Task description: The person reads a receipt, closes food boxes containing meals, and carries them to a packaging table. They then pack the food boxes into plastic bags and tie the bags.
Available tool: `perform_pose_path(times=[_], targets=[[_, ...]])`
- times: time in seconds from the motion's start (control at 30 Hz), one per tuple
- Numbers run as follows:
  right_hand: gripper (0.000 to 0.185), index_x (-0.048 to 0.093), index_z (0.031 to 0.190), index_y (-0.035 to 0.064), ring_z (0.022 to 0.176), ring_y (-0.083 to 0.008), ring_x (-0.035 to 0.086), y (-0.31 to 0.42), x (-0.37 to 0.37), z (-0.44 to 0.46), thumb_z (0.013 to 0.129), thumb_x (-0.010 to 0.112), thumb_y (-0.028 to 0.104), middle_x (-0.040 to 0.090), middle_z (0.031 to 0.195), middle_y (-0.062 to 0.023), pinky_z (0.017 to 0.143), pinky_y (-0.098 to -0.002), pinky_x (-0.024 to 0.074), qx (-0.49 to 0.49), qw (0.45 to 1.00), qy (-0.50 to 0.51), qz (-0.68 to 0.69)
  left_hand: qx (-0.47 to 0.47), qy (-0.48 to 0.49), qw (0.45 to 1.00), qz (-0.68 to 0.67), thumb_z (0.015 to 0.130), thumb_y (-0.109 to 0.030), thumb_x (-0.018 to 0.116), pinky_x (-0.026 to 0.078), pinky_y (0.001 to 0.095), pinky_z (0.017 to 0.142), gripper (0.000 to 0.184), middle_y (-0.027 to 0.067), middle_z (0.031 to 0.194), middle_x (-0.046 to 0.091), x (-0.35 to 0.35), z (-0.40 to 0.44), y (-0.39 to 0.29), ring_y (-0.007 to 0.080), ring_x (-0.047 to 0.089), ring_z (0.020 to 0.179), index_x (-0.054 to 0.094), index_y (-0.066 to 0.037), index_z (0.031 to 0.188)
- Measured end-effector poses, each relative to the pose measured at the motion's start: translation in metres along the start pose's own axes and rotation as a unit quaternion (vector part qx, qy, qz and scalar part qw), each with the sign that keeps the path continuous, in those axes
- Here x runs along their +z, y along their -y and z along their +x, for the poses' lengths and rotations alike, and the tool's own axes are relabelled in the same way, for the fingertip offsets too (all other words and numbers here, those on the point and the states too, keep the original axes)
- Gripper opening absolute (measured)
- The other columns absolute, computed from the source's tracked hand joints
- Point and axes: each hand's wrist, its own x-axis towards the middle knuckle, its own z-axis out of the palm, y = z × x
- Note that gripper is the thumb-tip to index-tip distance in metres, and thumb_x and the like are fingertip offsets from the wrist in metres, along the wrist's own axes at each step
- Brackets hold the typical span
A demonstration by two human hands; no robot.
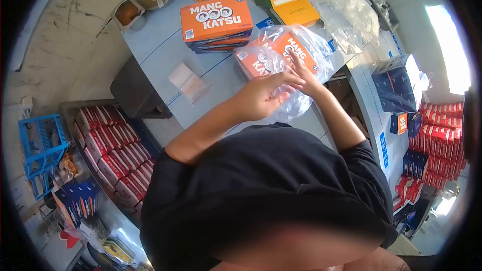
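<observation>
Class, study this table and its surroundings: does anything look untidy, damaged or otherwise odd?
Dark streaks mark the wall left of the table, so it looks dirty or scuffed. Crumpled clear plastic sprawls at the table's far right, untidier than the stacked orange boxes.

"How are the arms set?"

"Both reach forward and draw inward, bare below the sleeves. The left forearm (213,126) slants well across to the right; the right forearm (342,116) leans a little to the left."

"So the hands come together?"

"Very nearly. The left hand (258,99) and the right hand (309,81) overlap in view, though I can't tell whether they touch."

"And the fingers?"

"On the left they point rightward, slightly bent, with the thumb (277,102) nearer the body. On the right they point away from the body, at least one stretched out; the rest are partly hidden."
</observation>
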Motion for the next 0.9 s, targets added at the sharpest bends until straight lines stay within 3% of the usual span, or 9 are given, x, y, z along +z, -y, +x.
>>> perform_pose_path(times=[0.03,0.1,0.17,0.23,0.37,0.47,0.57,0.67,0.9], targets=[[0.062,0.027,0.135,0.0135,0.106,-0.0352,0.052,-0.004,-0.018,-0.01,0.087,0.039,0.05,0.053,0.114,-0.0223,0.092,-0.0383,0.0381,0.084,0.993,0.075,0.026,0.004,0.003,1.0,0.004,0.08,-0.004,0.055,0.04,0.0364,0.089,0.038,0.0163,0.109,0.057,-0.001,0.002,0.013,0.0269,0.057,0.096,0.048,-0.009,0.117],[0.05,0.057,0.112,0.0077,0.108,-0.0355,0.05,-0.04,-0.037,-0.02,0.088,0.038,0.047,0.058,0.107,-0.0201,0.092,-0.0407,0.0383,0.027,0.923,0.264,-0.278,0.018,-0.046,0.912,0.407,0.079,-0.021,0.059,0.032,0.0445,0.097,0.049,0.0197,0.111,0.055,0.002,0.002,0.061,0.0353,0.049,0.107,0.043,-0.015,0.125],[0.051,0.059,0.109,0.0076,0.101,-0.0319,0.055,0.015,-0.095,-0.025,0.083,0.046,0.05,0.059,0.103,-0.0192,0.087,-0.0385,0.0409,-0.013,0.89,0.367,-0.269,-0.081,-0.051,0.886,0.453,0.073,-0.037,0.062,0.025,0.0527,0.098,0.063,0.0208,0.115,0.053,0.017,-0.005,0.093,0.0404,0.041,0.113,0.039,-0.022,0.13],[0.048,0.052,0.117,0.009,0.093,-0.03,0.058,0.065,-0.118,-0.016,0.078,0.061,0.035,0.061,0.098,-0.016,0.077,-0.0382,0.0446,-0.084,0.986,0.051,-0.137,-0.015,-0.061,0.813,0.579,0.068,-0.044,0.064,0.023,0.0568,0.096,0.074,0.0206,0.115,0.052,0.023,-0.008,0.102,0.0402,0.041,0.113,0.034,-0.025,0.133],[0.084,0.033,0.133,0.0191,0.119,-0.0356,0.037,0.155,-0.087,0.081,0.061,0.074,0.034,0.033,0.134,-0.0155,0.096,-0.0439,0.0347,-0.472,0.839,-0.106,-0.249,-0.156,0.028,0.793,0.588,0.066,-0.046,0.065,0.024,0.0525,0.097,0.08,0.0205,0.111,0.054,0.032,-0.002,0.088,0.0354,0.044,0.109,0.03,-0.029,0.135],[0.097,0.024,0.137,0.0266,0.121,-0.0416,0.03,0.199,-0.058,0.139,0.055,0.077,0.033,0.026,0.138,-0.0169,0.097,-0.0483,0.0332,-0.425,0.819,-0.134,-0.361,-0.124,-0.004,0.779,0.615,0.066,-0.036,0.064,0.025,0.0521,0.097,0.077,0.0212,0.108,0.054,0.037,-0.004,0.092,0.0358,0.049,0.102,0.031,-0.025,0.135],[0.099,0.019,0.138,0.031,0.121,-0.0447,0.03,0.208,-0.056,0.149,0.056,0.075,0.031,0.029,0.136,-0.0196,0.096,-0.049,0.0337,-0.314,0.891,0.064,-0.322,-0.1,-0.042,0.795,0.597,0.068,-0.032,0.062,0.023,0.0532,0.1,0.072,0.0208,0.118,0.05,0.05,-0.013,0.096,0.0358,0.048,0.106,0.034,-0.023,0.134],[0.098,0.019,0.139,0.0218,0.115,-0.0359,0.042,0.194,-0.097,0.145,0.058,0.073,0.034,0.039,0.13,-0.0202,0.093,-0.0404,0.039,-0.324,0.927,0.124,-0.139,-0.063,-0.036,0.814,0.576,0.075,-0.029,0.058,0.021,0.055,0.101,0.06,0.0148,0.138,0.032,0.059,-0.02,0.101,0.0355,0.043,0.116,0.039,-0.02,0.131],[0.101,0.022,0.137,0.0027,0.101,-0.0199,0.053,0.065,-0.204,0.031,0.056,0.073,0.036,0.049,0.12,-0.0153,0.087,-0.028,0.0431,-0.306,0.856,0.37,0.189,-0.084,-0.119,0.882,0.448,0.073,-0.019,0.062,0.023,0.0486,0.103,0.046,0.0146,0.125,0.047,0.05,-0.005,0.053,0.03,0.048,0.113,0.052,-0.012,0.118]])
